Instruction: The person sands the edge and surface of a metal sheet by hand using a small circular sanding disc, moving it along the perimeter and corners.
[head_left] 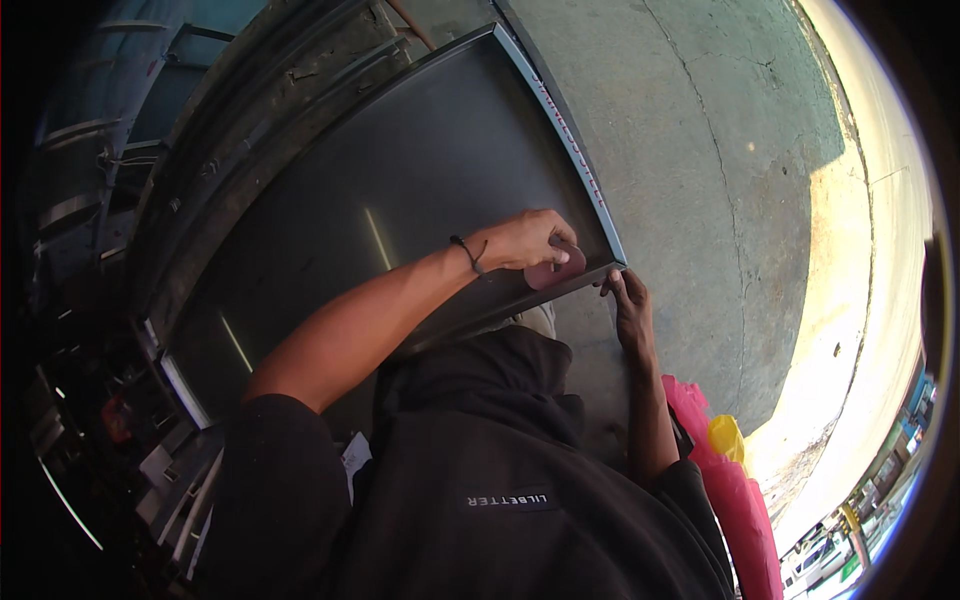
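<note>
A large dark metal panel [390,170] with a raised rim lies in front of me, a pale strip [570,140] with red lettering running along its right edge. My left hand [530,240], a dark bracelet at its wrist, reaches across the panel. Pinched in its fingers is a reddish-brown piece of sandpaper [541,279], pressed against the panel by the near right corner. Just outside that corner, my right hand [630,300] grips the rim with thumb and fingers.
Dark metal frames [290,80] stand behind the panel at the left. Grey cracked concrete floor [690,150] stretches to the right, with a sunlit strip beyond. Close to my right arm are pink plastic sheeting [735,500] and a yellow piece [727,437].
</note>
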